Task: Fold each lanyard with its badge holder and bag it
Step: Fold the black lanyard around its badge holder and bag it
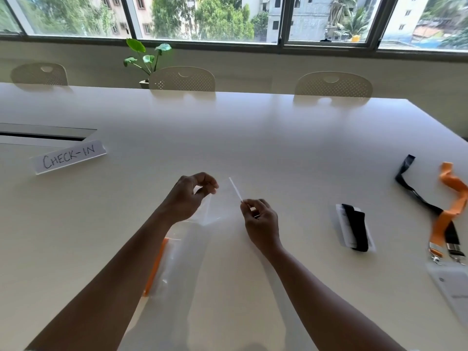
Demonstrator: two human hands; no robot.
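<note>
Your left hand (188,196) pinches one edge of the clear bag (220,201) and your right hand (260,224) pinches its white strip (235,189), apparently to spread the mouth, though the film is hard to read. The folded black lanyard (354,228) lies ready to your right; two more lanyards (448,211) lie unfolded beyond it.

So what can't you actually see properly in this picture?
- Head view: the bagged orange lanyard lies mostly hidden under the left arm.
- The badge holders at the right are cut off by the frame edge.
- The clear bag between the left hand and right hand is see-through, so its outline is unclear.
</note>
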